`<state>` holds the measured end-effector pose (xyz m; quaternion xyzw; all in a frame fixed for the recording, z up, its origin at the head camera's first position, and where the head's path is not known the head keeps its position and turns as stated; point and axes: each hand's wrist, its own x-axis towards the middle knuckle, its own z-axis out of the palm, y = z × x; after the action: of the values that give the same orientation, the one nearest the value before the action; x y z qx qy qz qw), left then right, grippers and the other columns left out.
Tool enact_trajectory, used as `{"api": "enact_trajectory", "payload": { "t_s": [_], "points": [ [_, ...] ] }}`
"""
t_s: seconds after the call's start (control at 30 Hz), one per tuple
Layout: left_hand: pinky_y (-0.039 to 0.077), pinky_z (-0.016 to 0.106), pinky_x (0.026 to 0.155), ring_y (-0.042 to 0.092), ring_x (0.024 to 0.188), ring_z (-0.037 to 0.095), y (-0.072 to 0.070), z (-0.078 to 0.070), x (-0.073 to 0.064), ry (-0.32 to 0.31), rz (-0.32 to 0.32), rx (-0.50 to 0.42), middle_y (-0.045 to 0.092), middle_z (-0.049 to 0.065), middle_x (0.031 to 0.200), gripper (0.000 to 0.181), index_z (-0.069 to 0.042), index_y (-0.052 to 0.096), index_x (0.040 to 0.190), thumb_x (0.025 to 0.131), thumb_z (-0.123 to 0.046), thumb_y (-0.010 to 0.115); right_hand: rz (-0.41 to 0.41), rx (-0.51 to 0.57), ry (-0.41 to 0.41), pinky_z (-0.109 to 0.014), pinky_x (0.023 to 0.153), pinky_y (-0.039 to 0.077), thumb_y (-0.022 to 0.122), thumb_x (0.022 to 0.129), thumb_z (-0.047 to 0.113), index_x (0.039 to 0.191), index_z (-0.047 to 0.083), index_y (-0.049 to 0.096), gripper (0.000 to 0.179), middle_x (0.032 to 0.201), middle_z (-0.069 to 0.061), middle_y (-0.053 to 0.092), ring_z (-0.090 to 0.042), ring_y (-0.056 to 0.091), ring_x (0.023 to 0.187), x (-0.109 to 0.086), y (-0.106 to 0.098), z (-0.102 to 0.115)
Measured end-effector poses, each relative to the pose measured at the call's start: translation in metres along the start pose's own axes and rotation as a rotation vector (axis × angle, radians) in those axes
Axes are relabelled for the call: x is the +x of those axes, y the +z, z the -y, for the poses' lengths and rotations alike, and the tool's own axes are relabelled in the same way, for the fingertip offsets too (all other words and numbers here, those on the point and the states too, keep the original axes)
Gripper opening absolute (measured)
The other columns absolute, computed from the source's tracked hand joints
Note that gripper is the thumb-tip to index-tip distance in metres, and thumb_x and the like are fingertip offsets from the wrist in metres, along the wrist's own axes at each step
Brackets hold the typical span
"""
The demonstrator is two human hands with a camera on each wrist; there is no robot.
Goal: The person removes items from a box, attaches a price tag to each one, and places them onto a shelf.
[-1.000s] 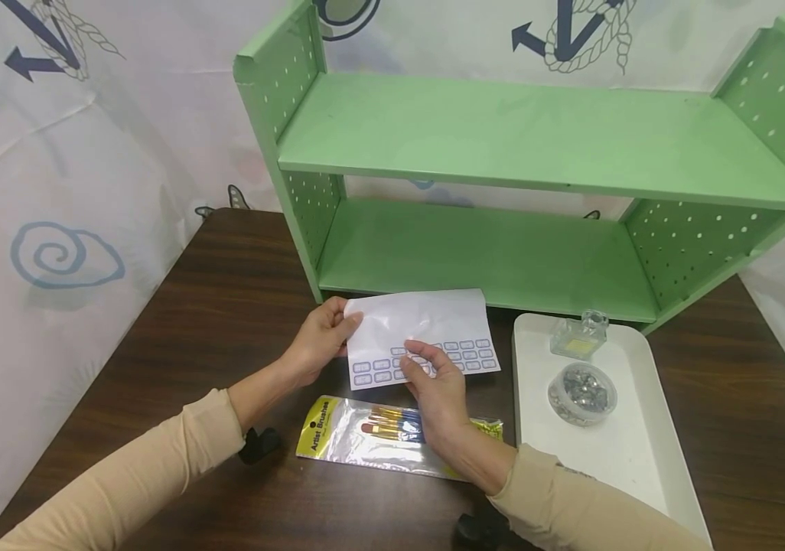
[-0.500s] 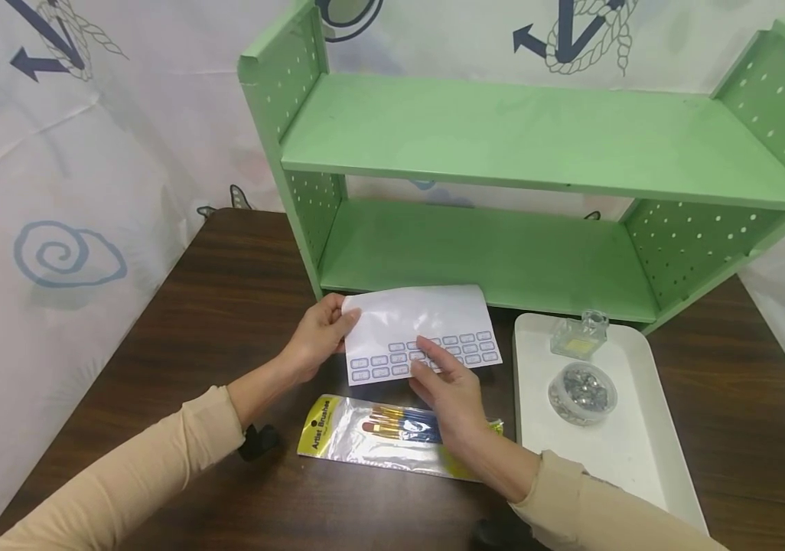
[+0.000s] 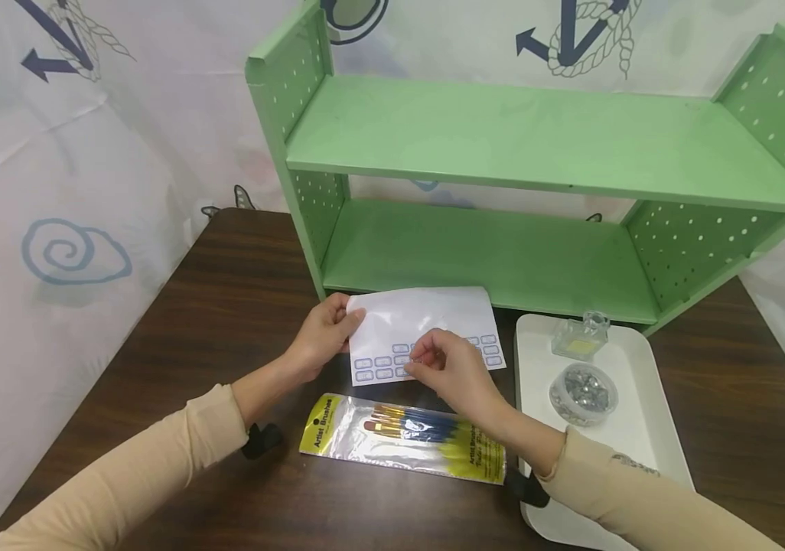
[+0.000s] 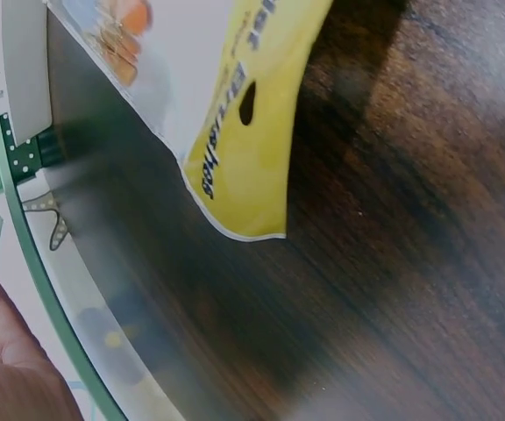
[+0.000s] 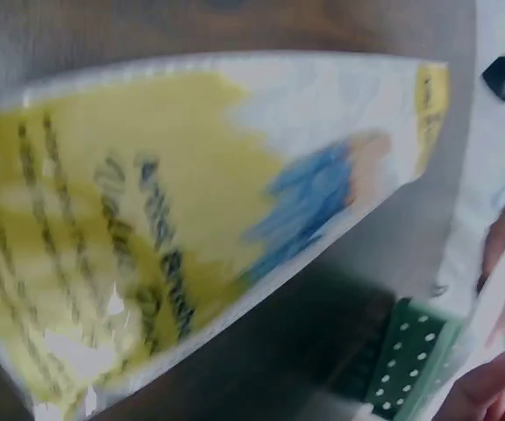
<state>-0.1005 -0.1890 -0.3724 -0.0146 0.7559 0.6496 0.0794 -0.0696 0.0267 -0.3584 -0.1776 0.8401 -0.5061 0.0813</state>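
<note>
My left hand (image 3: 324,337) grips the left edge of a white sheet of label stickers (image 3: 427,310), thumb on top. The sheet is held up over the table before the shelf, with rows of small blue-framed labels along its lower part. Over the label rows, my right hand (image 3: 457,375) pinches a small label (image 3: 418,362) between thumb and forefinger; the fingers hide much of it. Below the sheet lies a clear and yellow pack of artist brushes (image 3: 402,436), also large in the left wrist view and blurred in the right wrist view.
A green two-tier shelf (image 3: 482,245) stands at the back of the dark wooden table (image 3: 227,291). To the right, a white tray (image 3: 640,451) holds a square glass bottle (image 3: 580,338) and a round clear tub (image 3: 583,394) of silvery pieces. Patterned cloth (image 3: 76,329) hangs behind.
The right hand has lifted off the sheet's lower edge, and its thumb and forefinger have closed into a pinch over the labels. Its forearm has swung right, uncovering more of the brush pack.
</note>
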Motion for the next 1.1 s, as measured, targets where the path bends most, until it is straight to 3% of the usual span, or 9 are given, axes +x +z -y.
{"api": "enact_trajectory", "payload": {
  "t_s": [0.1,0.23,1.1],
  "points": [
    [0.053,0.022,0.059,0.062,0.068,0.010,0.002,-0.001,-0.001,0.001,0.010,-0.001,0.062,0.012,0.088,0.018,0.007,0.043,0.109,0.100,-0.008,0.044,-0.035,-0.154,-0.070,-0.020,0.058,0.040,0.076,0.077,0.008,0.085,0.009,0.063,0.016,0.075,0.000,0.053,-0.011,0.046,0.066,0.008,0.000,-0.003],
    [0.053,0.022,0.058,0.061,0.067,0.010,0.004,-0.002,-0.001,0.005,0.012,0.003,0.062,0.010,0.086,0.017,0.007,0.043,0.108,0.099,-0.008,0.044,-0.041,-0.232,-0.108,-0.022,0.058,0.038,0.077,0.076,0.009,0.087,0.010,0.064,0.017,0.074,0.001,0.050,-0.012,0.044,0.066,0.013,0.002,-0.006],
    [0.053,0.022,0.058,0.062,0.067,0.010,0.002,0.000,-0.001,-0.012,0.005,0.025,0.063,0.013,0.086,0.017,0.007,0.044,0.109,0.099,-0.008,0.044,-0.068,-0.240,-0.171,-0.020,0.057,0.040,0.073,0.081,0.008,0.082,0.011,0.066,0.007,0.073,0.004,0.052,-0.009,0.045,0.065,0.018,0.008,-0.015]
  ]
}}
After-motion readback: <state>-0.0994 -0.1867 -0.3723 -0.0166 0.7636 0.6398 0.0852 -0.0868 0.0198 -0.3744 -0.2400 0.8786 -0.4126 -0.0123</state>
